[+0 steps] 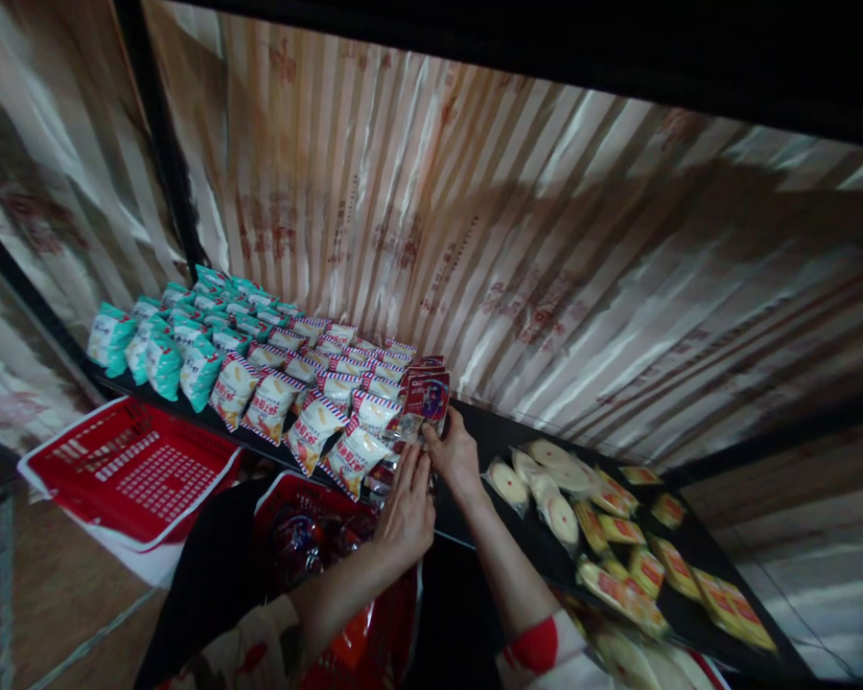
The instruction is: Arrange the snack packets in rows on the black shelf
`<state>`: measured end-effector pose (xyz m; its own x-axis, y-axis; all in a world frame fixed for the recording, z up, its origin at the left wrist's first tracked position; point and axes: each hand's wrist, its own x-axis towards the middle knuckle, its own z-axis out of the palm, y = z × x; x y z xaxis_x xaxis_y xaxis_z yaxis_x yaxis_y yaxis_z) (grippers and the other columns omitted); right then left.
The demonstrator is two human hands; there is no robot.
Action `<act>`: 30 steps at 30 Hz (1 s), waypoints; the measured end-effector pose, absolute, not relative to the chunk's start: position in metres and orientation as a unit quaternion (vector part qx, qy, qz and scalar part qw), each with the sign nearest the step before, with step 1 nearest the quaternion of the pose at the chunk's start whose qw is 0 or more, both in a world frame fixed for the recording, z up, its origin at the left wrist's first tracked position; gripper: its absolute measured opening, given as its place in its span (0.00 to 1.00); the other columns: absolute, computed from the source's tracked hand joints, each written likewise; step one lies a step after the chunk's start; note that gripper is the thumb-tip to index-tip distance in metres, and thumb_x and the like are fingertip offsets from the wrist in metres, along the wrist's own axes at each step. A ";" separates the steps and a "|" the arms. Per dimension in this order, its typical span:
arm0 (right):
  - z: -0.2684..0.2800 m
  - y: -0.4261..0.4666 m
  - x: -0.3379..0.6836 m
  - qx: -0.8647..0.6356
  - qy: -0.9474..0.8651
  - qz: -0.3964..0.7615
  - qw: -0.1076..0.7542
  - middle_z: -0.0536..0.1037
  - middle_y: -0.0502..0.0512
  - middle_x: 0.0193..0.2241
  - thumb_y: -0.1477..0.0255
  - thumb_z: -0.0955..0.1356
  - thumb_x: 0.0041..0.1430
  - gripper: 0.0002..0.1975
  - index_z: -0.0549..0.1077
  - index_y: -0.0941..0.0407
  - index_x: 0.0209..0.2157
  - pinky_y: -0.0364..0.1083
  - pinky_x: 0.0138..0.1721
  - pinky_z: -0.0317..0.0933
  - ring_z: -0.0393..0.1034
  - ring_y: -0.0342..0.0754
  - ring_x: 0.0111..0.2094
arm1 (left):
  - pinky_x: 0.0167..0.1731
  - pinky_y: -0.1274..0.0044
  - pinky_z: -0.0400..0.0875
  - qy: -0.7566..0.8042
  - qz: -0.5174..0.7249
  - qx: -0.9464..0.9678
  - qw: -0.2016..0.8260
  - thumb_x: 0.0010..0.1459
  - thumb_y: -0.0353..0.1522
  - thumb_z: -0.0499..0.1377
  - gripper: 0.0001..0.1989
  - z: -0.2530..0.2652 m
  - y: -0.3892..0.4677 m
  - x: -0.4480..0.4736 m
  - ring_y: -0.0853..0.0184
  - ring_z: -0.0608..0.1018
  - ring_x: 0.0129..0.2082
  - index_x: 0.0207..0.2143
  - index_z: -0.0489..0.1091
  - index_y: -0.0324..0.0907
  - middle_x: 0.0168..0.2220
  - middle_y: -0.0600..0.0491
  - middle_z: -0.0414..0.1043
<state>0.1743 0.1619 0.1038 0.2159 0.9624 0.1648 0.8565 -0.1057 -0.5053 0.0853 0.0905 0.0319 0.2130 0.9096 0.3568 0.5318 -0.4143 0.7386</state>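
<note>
**Pinching maroon packets [427, 393] near the lower corner!**

Gripping now with the right hand's [456, 455] fingers, thumb across the front. Flat, shiny, with pale lettering and a blue-purple patch to the right! Spotted just beside striped-edge snack bags [316, 426], at the black shelf [489, 436]. Placed just below: the left hand [407, 508]; can't tell that grip.

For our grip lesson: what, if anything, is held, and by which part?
The right hand holds a dark red packet by its lower end; whether the left hand grips anything cannot be told.
</note>
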 end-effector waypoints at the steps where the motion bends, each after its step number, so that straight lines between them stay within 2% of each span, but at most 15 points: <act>1: 0.106 0.163 0.172 -0.744 -0.619 0.095 0.235 0.78 0.62 0.36 0.63 0.62 0.56 0.28 0.58 0.61 0.56 0.46 0.36 0.62 0.73 0.53 0.38 | 0.62 0.60 0.50 0.489 0.401 0.735 0.244 0.53 0.22 0.45 0.30 0.030 0.093 0.087 0.58 0.45 0.65 0.60 0.50 0.28 0.64 0.37 0.44; 5: 0.110 0.165 0.165 -0.773 -0.614 0.067 0.145 0.78 0.62 0.36 0.60 0.60 0.58 0.32 0.49 0.58 0.61 0.49 0.36 0.61 0.73 0.56 0.37 | 0.62 0.60 0.50 0.499 0.414 0.715 0.263 0.53 0.22 0.45 0.29 0.025 0.097 0.090 0.58 0.46 0.65 0.59 0.51 0.28 0.64 0.37 0.44; 8: 0.110 0.165 0.166 -0.779 -0.613 0.049 0.121 0.77 0.61 0.35 0.59 0.59 0.59 0.33 0.46 0.56 0.62 0.50 0.34 0.62 0.73 0.56 0.36 | 0.62 0.61 0.50 0.508 0.418 0.703 0.271 0.53 0.22 0.45 0.30 0.023 0.098 0.089 0.59 0.46 0.65 0.60 0.50 0.28 0.64 0.37 0.44; 11: 0.109 0.167 0.170 -0.755 -0.635 -0.026 0.159 0.75 0.61 0.42 0.61 0.60 0.59 0.31 0.51 0.54 0.61 0.50 0.37 0.62 0.70 0.55 0.41 | 0.62 0.61 0.50 0.501 0.426 0.704 0.267 0.53 0.22 0.45 0.30 0.021 0.099 0.089 0.59 0.46 0.65 0.60 0.49 0.27 0.64 0.37 0.43; 14: 0.109 0.176 0.172 -0.684 -0.694 -0.112 0.195 0.70 0.60 0.49 0.66 0.61 0.58 0.24 0.62 0.53 0.56 0.52 0.46 0.59 0.63 0.56 0.49 | 0.62 0.61 0.49 0.497 0.439 0.700 0.265 0.53 0.22 0.45 0.31 0.017 0.100 0.091 0.59 0.46 0.65 0.61 0.47 0.29 0.64 0.38 0.43; 18: 0.109 0.200 0.168 -0.602 -0.774 -0.103 0.170 0.71 0.57 0.50 0.72 0.59 0.59 0.18 0.72 0.56 0.48 0.52 0.55 0.52 0.56 0.54 0.55 | 0.62 0.60 0.50 0.496 0.447 0.692 0.273 0.54 0.23 0.45 0.30 0.011 0.103 0.094 0.59 0.48 0.64 0.61 0.48 0.31 0.64 0.39 0.45; 21: 0.108 0.224 0.164 -0.599 -0.791 -0.070 0.101 0.71 0.57 0.51 0.74 0.59 0.58 0.18 0.72 0.57 0.48 0.52 0.56 0.49 0.52 0.53 0.58 | 0.62 0.60 0.51 0.504 0.444 0.682 0.289 0.53 0.23 0.45 0.30 0.011 0.105 0.094 0.59 0.50 0.64 0.60 0.50 0.30 0.63 0.39 0.47; 24: 0.106 0.246 0.162 -0.622 -0.780 -0.055 0.036 0.70 0.57 0.53 0.70 0.59 0.59 0.18 0.71 0.56 0.48 0.54 0.56 0.46 0.48 0.55 0.61 | 0.62 0.60 0.51 0.502 0.446 0.677 0.302 0.53 0.22 0.45 0.30 0.013 0.108 0.094 0.60 0.51 0.64 0.60 0.50 0.31 0.63 0.41 0.48; 30: 0.100 0.266 0.165 -0.613 -0.787 -0.070 -0.008 0.68 0.56 0.55 0.65 0.59 0.59 0.19 0.70 0.54 0.49 0.56 0.56 0.42 0.48 0.59 0.60 | 0.62 0.62 0.53 0.499 0.453 0.670 0.311 0.53 0.21 0.44 0.30 0.016 0.112 0.096 0.62 0.52 0.64 0.60 0.51 0.34 0.63 0.43 0.50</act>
